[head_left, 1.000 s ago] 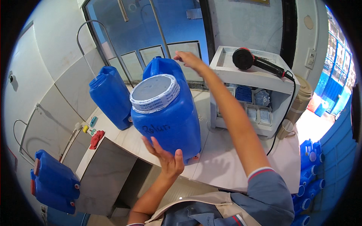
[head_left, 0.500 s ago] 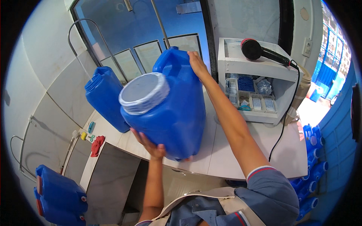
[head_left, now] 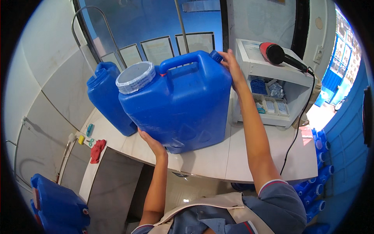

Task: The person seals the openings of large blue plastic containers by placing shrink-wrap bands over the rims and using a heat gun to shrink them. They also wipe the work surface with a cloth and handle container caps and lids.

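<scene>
A large blue water jug [head_left: 183, 111] is held between my two hands over the white counter. Its wide round mouth has a pale cover [head_left: 136, 77] with a clear wrap around the rim, and a small blue cap [head_left: 216, 56] sits at its right corner. My left hand [head_left: 155, 146] cups the lower left side, fingers partly hidden behind it. At the upper right corner, my right hand [head_left: 231, 67] grips the jug beside the small cap. Whether its base rests fully on the counter, I cannot tell. Behind it, a second blue jug [head_left: 105, 99] stands uncapped under a thin curved metal spout [head_left: 74, 29].
A black and red heat gun or hair dryer [head_left: 274, 54] lies on a white shelf unit [head_left: 253, 70] holding small baskets. Its cord [head_left: 298, 128] crosses the counter [head_left: 249, 156]. A red cloth [head_left: 97, 151] lies at left; more blue jugs [head_left: 58, 204] stand lower left and right.
The jug has turned so its broad side and top handle now face me, and its covered mouth has swung left. My right hand has moved right with the corner.
</scene>
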Demonstrator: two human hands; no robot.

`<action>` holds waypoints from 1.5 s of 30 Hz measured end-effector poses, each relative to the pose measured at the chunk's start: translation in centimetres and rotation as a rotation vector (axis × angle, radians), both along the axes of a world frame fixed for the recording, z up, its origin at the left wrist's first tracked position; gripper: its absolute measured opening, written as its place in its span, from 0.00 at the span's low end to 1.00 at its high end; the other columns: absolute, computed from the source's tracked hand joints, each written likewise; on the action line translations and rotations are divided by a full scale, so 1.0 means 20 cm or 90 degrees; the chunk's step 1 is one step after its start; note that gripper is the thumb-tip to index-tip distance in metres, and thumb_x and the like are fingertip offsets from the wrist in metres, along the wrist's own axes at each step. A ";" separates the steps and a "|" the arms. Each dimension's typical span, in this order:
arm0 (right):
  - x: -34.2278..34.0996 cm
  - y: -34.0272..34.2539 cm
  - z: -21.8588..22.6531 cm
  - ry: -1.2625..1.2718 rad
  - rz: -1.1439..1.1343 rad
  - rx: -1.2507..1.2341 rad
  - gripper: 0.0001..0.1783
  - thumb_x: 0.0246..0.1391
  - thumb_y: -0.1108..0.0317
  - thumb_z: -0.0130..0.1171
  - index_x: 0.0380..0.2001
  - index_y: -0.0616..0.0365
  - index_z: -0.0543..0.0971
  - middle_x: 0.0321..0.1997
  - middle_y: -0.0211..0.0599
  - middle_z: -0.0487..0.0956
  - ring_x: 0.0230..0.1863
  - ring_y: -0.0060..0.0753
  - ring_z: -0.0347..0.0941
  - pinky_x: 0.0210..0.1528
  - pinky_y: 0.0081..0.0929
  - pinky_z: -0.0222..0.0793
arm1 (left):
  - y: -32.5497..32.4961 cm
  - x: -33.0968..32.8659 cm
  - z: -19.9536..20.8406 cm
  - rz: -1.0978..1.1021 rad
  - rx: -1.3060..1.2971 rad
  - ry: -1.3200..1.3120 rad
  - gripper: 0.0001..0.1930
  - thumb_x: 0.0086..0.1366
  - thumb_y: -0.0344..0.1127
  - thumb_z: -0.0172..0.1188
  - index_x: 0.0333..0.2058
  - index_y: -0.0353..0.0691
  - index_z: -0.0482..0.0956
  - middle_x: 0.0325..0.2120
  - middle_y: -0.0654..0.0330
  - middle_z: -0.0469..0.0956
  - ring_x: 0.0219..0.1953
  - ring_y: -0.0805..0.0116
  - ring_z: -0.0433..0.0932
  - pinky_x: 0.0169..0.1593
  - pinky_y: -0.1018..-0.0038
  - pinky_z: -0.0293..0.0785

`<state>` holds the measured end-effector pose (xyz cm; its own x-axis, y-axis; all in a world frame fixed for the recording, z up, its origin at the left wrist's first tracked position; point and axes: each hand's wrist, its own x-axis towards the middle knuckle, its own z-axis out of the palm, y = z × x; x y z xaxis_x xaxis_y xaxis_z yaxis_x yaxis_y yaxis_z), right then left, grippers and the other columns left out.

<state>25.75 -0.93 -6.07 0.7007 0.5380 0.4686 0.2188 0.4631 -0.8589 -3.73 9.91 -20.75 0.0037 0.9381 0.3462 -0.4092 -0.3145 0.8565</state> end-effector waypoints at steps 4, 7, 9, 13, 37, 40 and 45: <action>-0.07 0.03 0.05 0.132 0.198 -0.089 0.32 0.62 0.42 0.33 0.42 0.62 0.73 0.39 0.36 0.73 0.42 0.30 0.68 0.47 0.27 0.63 | 0.07 0.03 -0.01 0.067 0.035 -0.031 0.29 0.70 0.53 0.28 0.60 0.37 0.55 0.58 0.53 0.58 0.60 0.60 0.58 0.63 0.67 0.51; -0.21 -0.06 -0.03 -0.003 0.060 -0.025 0.31 0.62 0.44 0.34 0.48 0.63 0.69 0.48 0.42 0.70 0.50 0.35 0.65 0.53 0.33 0.59 | 0.35 0.04 -0.04 -0.070 -0.049 -0.072 0.29 0.70 0.54 0.27 0.57 0.37 0.59 0.54 0.54 0.63 0.56 0.61 0.63 0.60 0.68 0.57; -0.43 -0.14 -0.07 -0.178 -0.128 -0.054 0.30 0.62 0.47 0.35 0.52 0.64 0.65 0.53 0.47 0.67 0.54 0.43 0.62 0.57 0.38 0.56 | 0.49 0.06 0.02 -0.153 -0.100 -0.076 0.26 0.70 0.51 0.32 0.54 0.36 0.63 0.49 0.56 0.67 0.52 0.64 0.66 0.56 0.70 0.61; -0.99 -0.35 -0.09 -0.415 -0.412 -0.202 0.34 0.59 0.48 0.43 0.60 0.62 0.57 0.55 0.60 0.62 0.53 0.64 0.59 0.55 0.52 0.55 | 0.66 0.17 0.14 -0.333 -0.214 -0.064 0.22 0.70 0.48 0.37 0.50 0.36 0.67 0.44 0.58 0.71 0.47 0.67 0.69 0.53 0.73 0.64; 1.38 -0.77 -1.01 -0.298 -0.576 -0.952 0.15 0.46 0.62 0.56 0.39 0.50 0.80 0.48 0.43 0.77 0.54 0.49 0.69 0.48 0.48 0.70 | -0.68 0.05 1.02 0.379 0.539 0.745 0.16 0.58 0.38 0.62 0.42 0.35 0.75 0.32 0.55 0.72 0.30 0.61 0.74 0.34 0.70 0.70; 1.40 -0.77 -1.01 -0.264 -0.551 -0.958 0.17 0.49 0.62 0.54 0.43 0.51 0.78 0.50 0.46 0.76 0.52 0.52 0.71 0.45 0.56 0.70 | -0.74 0.08 1.01 0.396 0.546 0.757 0.17 0.58 0.38 0.61 0.43 0.36 0.74 0.34 0.56 0.72 0.31 0.60 0.75 0.35 0.69 0.71; 1.53 -0.84 -1.01 -0.227 -0.578 -0.990 0.16 0.52 0.62 0.51 0.43 0.51 0.78 0.50 0.48 0.75 0.52 0.51 0.72 0.49 0.45 0.70 | -0.72 0.04 1.06 0.222 0.617 0.758 0.19 0.55 0.28 0.59 0.48 0.38 0.73 0.41 0.56 0.71 0.43 0.59 0.72 0.45 0.70 0.69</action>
